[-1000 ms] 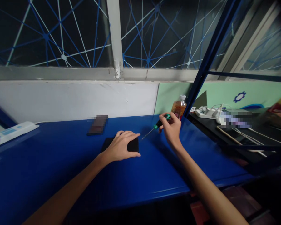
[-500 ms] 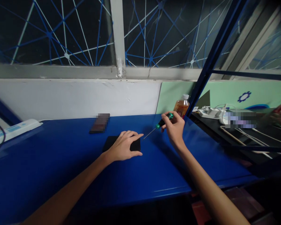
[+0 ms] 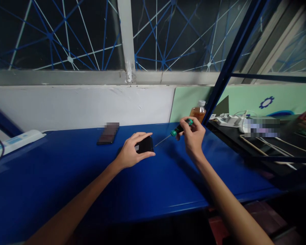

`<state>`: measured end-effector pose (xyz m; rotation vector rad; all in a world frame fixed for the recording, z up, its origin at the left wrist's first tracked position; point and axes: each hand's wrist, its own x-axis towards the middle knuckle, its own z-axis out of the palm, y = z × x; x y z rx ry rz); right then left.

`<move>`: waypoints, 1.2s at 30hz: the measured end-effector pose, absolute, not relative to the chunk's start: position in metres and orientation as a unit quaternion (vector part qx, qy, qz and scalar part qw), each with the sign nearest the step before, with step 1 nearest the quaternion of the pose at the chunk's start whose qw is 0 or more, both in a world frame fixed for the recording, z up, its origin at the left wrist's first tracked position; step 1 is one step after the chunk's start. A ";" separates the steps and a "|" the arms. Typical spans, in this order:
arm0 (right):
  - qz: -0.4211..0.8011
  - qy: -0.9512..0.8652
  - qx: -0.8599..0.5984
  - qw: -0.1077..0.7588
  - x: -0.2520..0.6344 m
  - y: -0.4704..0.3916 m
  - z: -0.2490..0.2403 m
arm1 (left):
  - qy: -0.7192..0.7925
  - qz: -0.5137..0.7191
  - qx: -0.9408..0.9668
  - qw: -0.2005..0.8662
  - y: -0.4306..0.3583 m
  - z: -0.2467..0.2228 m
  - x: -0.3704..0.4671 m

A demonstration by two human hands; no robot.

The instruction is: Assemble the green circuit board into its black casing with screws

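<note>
My left hand (image 3: 129,151) is closed around a flat black box (image 3: 146,145) with a small pale label, fingers along its far edge and thumb along its near edge. The palm hides the box's left part. In my right hand (image 3: 193,134) is a screwdriver (image 3: 177,130) with a green-and-black handle, its thin shaft pointing down to the left. The tip is close to the box's right end; whether it touches I cannot tell. Tiny dark specks (image 3: 160,146) lie on the blue table (image 3: 132,194) beside the tip.
A dark phone (image 3: 108,133) lies behind the box, to its left. At the far left is a white power strip (image 3: 15,144). A bottle of amber liquid (image 3: 198,111) stands behind my right hand, near a blue post (image 3: 225,71). Cables and chargers (image 3: 232,119) lie on a black surface at right.
The black box has been tipped up in my left hand, so its pale label now shows. My right hand and the screwdriver have shifted slightly up and to the right.
</note>
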<state>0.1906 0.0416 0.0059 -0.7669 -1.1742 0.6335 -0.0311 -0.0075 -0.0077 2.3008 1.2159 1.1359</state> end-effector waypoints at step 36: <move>0.338 -0.580 -0.254 0.696 0.191 0.034 0.006 | 0.435 0.416 0.790 0.115 -0.007 -0.011 -0.032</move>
